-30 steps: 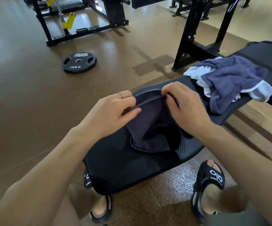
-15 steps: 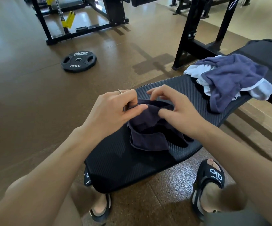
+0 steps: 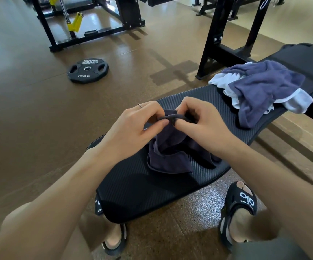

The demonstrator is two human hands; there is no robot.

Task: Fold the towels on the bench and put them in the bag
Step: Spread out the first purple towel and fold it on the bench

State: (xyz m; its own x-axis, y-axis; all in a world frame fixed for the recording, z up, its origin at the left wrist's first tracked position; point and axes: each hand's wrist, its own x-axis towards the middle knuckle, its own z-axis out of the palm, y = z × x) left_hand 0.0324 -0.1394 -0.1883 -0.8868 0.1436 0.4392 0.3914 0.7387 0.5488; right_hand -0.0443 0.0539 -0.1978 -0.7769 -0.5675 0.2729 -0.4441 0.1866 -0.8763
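On the far left of the glossy brown rubber floor (image 3: 30, 91) lies a round black weight plate (image 3: 87, 70), flat on its face, with three grip cut-outs and raised lettering reading "HAMMER STRENGTH" and "15KG". Behind it stands a black steel machine frame (image 3: 88, 21) with a yellow bracket hanging from a chrome rod.

Nearer, the person's left hand (image 3: 133, 126), with a thin ring on one finger, curls its thumb and fingers round the upper hem of a dark navy towel (image 3: 168, 152). The cloth is soft, matte terry, bunched into loose folds, and its lower part rests crumpled on the bench pad (image 3: 142, 190), a rounded black cushion with a fine ribbed, carbon-weave texture. Just beside the left hand, the right hand (image 3: 202, 121) pinches the same rolled hem between thumb and bent fingers, the two thumbs nearly touching.

Below the pad's edge, two feet in black strapped sandals (image 3: 240, 203) stand on the speckled floor.

Further right on the same bench lies an unfolded heap: a slate-blue towel (image 3: 260, 91), nubby and rumpled, draped over a smooth white towel (image 3: 294, 104) whose corners stick out at both sides. Behind the heap rise black square-tube uprights (image 3: 213, 38) bolted at a joint.
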